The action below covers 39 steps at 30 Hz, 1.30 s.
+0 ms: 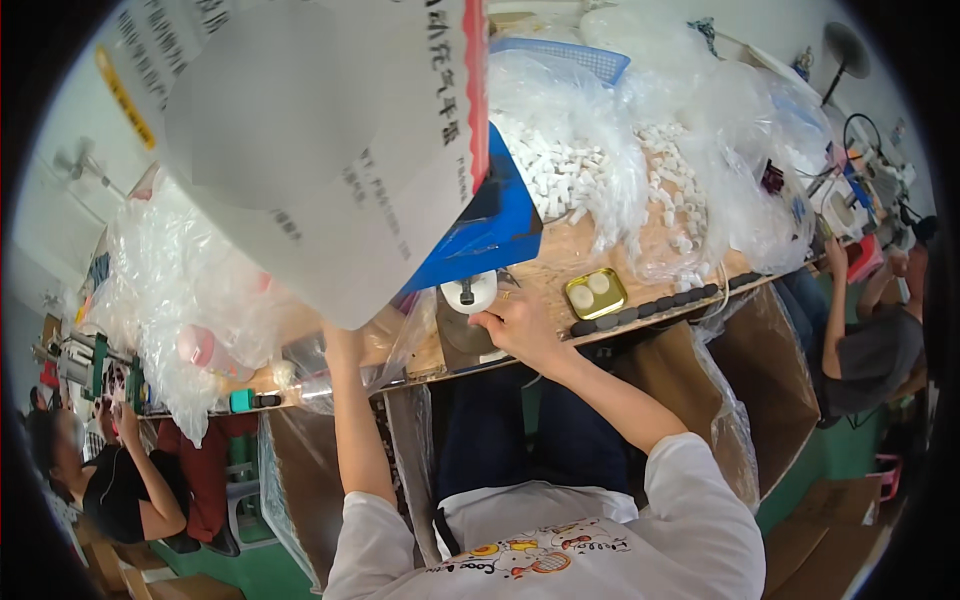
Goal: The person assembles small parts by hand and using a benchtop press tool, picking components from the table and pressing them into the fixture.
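Observation:
At the table's near edge, my right hand (525, 327) is closed, thumb and fingers pinching the rim of a white round plastic part (470, 294) with a dark piece at its middle. The part sits just under a blue machine (510, 225). My left hand (343, 342) reaches onto the table left of the machine. A large white printed sheet (320, 230) hangs in front of it and hides its fingers. To the right of my right hand lies a gold rectangular tin (595, 293) with two pale round pieces inside.
Small white parts (565, 175) lie heaped beyond the machine, among clear plastic bags (720, 130) and a blue basket (565, 60). A pink bottle-like thing (200, 346) and a green block (242, 400) are at left. Open cartons (665, 385) stand below the edge. Co-workers sit at both sides.

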Tool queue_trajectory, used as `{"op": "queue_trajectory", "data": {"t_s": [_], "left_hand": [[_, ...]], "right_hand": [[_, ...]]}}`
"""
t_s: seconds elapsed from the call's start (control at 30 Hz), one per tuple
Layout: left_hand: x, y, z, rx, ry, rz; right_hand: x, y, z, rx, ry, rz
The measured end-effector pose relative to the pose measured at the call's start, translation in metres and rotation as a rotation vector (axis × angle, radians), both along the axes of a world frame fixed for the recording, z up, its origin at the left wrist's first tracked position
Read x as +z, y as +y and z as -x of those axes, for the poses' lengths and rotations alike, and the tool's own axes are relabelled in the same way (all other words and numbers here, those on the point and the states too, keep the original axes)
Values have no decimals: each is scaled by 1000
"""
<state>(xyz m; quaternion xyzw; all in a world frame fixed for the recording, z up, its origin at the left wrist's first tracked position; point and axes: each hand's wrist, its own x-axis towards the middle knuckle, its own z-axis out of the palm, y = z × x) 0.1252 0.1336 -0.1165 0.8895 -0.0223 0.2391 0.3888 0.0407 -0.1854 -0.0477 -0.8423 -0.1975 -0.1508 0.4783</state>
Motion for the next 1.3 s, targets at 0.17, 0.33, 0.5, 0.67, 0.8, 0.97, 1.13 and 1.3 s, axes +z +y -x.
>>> {"op": "queue_trajectory", "data": {"t_s": [0.17,0.33,0.5,0.67,0.8,0.97,1.13,1.3], "left_hand": [[47,-73,35,-210,1,362],[77,-118,71,-248,174,518],[72,-156,82,-393,91,734],[75,-170,84,-403,26,832],[55,-162,87,-435,109,565],[46,-197,93,-339,-43,192],[58,-176,100,-228,-165,99],[58,-182,98,-213,-180,148]], "right_hand": [[-15,-17,-10,-16,-178,-39],[-17,6,-3,-141,-221,-65],[-13,-3,-2,-14,-303,92],[0,-10,10,-160,49,-173],[-37,-146,-24,-703,-336,118],[-54,-365,-25,-1048,-116,408],[-39,-279,-35,-785,-94,170],[-9,-132,-4,-248,-329,276]]}}
